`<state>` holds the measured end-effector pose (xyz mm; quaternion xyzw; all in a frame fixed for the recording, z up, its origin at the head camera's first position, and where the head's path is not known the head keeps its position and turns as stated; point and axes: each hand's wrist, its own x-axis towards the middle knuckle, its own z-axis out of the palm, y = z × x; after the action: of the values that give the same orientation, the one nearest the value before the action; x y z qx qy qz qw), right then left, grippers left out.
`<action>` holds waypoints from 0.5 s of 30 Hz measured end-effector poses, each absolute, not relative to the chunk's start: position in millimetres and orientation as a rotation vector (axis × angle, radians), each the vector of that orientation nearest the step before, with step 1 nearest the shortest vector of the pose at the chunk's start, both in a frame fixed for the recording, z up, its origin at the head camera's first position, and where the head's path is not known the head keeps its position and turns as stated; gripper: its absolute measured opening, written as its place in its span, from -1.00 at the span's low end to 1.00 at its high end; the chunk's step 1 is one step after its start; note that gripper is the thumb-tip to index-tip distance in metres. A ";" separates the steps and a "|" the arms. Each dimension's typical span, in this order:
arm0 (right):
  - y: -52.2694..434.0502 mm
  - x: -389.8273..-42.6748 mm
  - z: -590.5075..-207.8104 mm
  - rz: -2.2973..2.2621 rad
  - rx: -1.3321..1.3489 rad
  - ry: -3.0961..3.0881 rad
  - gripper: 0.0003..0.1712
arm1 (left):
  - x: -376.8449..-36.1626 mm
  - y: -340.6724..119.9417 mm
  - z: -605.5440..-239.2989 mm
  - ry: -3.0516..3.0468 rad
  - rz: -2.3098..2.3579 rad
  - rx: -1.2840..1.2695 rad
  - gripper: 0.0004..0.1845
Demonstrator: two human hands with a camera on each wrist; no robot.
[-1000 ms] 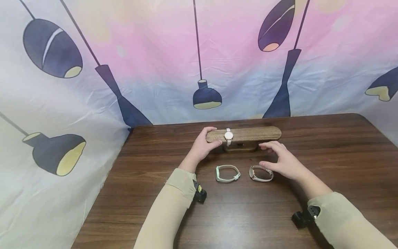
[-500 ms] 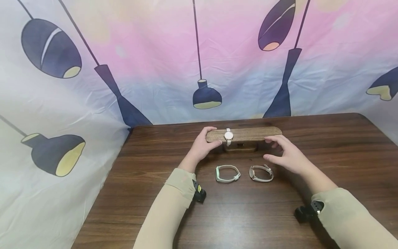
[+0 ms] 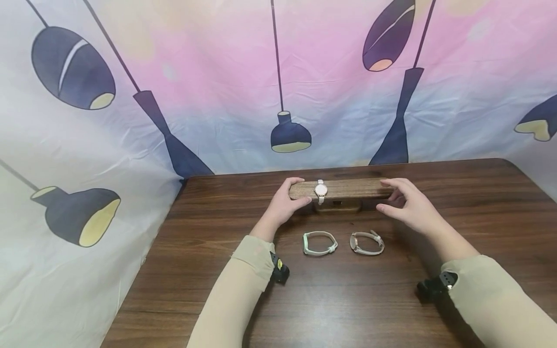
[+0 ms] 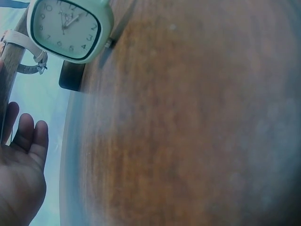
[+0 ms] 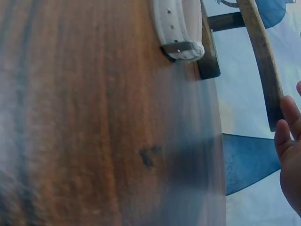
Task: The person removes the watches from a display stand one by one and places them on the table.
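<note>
A wooden watch stand [image 3: 348, 188] stands at the back of the table, with a white-strapped watch [image 3: 320, 191] wrapped round its bar. My left hand [image 3: 299, 191] grips the bar's left end, thumb in front and fingers over the top. My right hand [image 3: 382, 195] curls its fingers over the bar's right end, with the thumb lower in front. A mint green watch [image 3: 319, 242] and a beige watch [image 3: 367, 243] lie side by side in front of the stand. The left wrist view shows the mint watch's face [image 4: 70, 29], and the right wrist view a pale strap [image 5: 176, 28] and the bar [image 5: 261, 61].
The dark wooden table [image 3: 348, 299] is walled on the back and left by a printed curtain [image 3: 130, 121] with lamp shapes. The table's left edge meets the curtain close to my left arm.
My right hand has lifted from beside the beige watch and moved back and right to the bar's right end. The left hand has stayed on the left end.
</note>
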<state>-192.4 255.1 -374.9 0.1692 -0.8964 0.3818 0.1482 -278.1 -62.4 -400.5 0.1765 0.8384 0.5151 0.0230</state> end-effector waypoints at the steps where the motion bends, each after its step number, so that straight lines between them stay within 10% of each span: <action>1: 256.2 -193.1 -374.2 1.092 0.479 -2.580 -0.35 | -278.0 -62.4 -400.4 2.593 1.596 0.545 -0.42; 15: 266.9 -200.8 -368.7 1.092 0.414 -2.595 -0.35 | -279.4 -62.7 -401.6 2.578 1.597 0.534 -0.43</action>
<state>-200.8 266.9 -368.7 0.1437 -0.9020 0.3796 0.1472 -279.4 -62.7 -401.6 0.1732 0.8368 0.5184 0.0314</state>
